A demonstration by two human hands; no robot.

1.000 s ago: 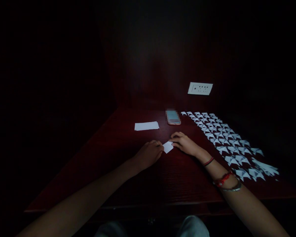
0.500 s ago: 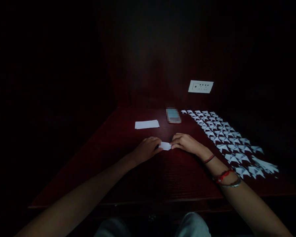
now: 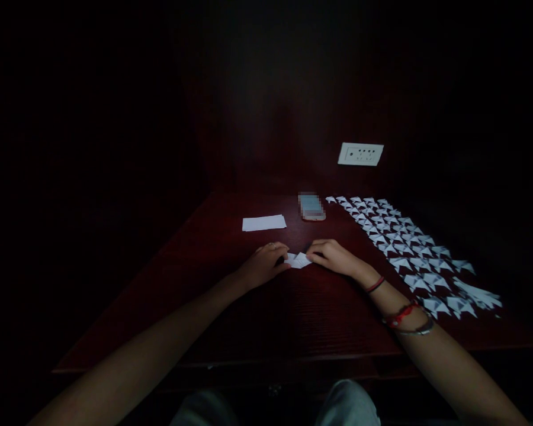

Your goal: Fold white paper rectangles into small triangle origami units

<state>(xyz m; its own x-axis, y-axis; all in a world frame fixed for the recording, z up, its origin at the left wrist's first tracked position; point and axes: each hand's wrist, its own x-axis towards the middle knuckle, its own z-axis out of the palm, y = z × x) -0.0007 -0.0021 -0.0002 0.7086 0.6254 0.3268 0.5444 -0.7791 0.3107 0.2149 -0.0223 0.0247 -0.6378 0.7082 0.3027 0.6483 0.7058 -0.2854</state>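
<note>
A small folded piece of white paper (image 3: 298, 260) lies between my two hands, low over the dark red table (image 3: 266, 319). Its right part shows a pointed, raised fold. My left hand (image 3: 269, 264) pinches the left end between thumb and fingers. At the right end, my right hand (image 3: 331, 257) grips the paper with its fingertips, thumb below. The exact spots where the fingers press are partly hidden. Beyond my left hand lies a flat stack of white paper strips (image 3: 263, 223).
Rows of several folded white paper shapes (image 3: 420, 264) cover the table's right side. Near them is a bunch of thin paper strips (image 3: 477, 294). A phone (image 3: 311, 206), its screen blurred, lies at the back. A white socket panel (image 3: 360, 154) is on the back wall.
The paper between my hands was a flat shape with a pointed right end; now a raised, pointed fold shows on it. Both hands stay in nearly the same place.
</note>
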